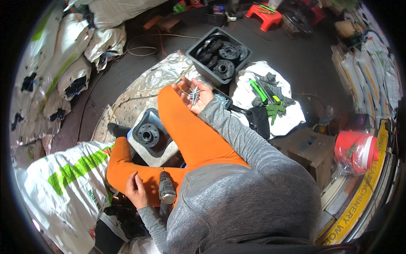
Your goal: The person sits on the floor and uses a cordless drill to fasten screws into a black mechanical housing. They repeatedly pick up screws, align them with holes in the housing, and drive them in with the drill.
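My right hand [202, 98] is raised over my right knee, palm up, with a small bunch of silvery screws [194, 95] cupped in it. My left hand [137, 192] rests on my left thigh, fingers apart and holding nothing. Beside it a cordless drill [167, 187] lies on my lap, its chuck pointing away from me. Between my legs stands a pale grey, square-mouthed block [155, 158] with a dark inside. A black round flanged part [147, 134] with a central hub and a ring of holes sits in it.
A grey crate [198, 67] of black round parts stands ahead, with a small tray [221, 98] below it. Green-handled tools [258, 91] and gloves [275, 111] lie on a white sack [296, 114] at right. Stuffed sacks [69, 55] line the left. A red stool [265, 17] stands farther off.
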{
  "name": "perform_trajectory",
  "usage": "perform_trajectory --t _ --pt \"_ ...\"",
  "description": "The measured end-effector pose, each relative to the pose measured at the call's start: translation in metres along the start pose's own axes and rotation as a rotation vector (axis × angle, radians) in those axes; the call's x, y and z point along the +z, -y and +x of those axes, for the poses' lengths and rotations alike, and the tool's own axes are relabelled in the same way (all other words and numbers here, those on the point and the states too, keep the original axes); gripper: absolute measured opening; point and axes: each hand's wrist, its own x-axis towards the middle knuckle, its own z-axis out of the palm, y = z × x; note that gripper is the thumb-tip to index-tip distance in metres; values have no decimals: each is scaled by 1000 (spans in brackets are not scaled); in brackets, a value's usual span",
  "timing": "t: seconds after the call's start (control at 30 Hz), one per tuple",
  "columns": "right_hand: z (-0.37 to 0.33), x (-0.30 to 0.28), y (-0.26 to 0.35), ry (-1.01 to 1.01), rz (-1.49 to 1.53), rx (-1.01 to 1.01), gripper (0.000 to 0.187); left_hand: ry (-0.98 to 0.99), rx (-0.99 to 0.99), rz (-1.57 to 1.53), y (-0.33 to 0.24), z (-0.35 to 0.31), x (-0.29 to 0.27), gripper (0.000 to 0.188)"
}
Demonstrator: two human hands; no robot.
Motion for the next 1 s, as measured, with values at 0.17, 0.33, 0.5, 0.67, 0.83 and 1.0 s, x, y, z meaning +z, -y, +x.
perform_trajectory --t 0.17,0.33,0.5,0.67,0.83,1.0 --pt "9 9 -91 40 -28 328 48 74 156 -63 -59 4 1 19" --pt "-3 -4 -154 -79 -42 546 50 -48 580 188 -85 33 9 31" --pt "-15 -20 -169 -146 -242 647 48 136 761 553 -72 39 22 30" --pt "-29 -52 -175 -273 -353 732 44 361 524 463 -55 31 25 17" --pt "-30 -78 -177 -336 -271 852 38 603 183 186 -45 44 25 19" --pt "-20 -75 -169 -267 -352 766 36 610 218 22 -40 57 23 25"
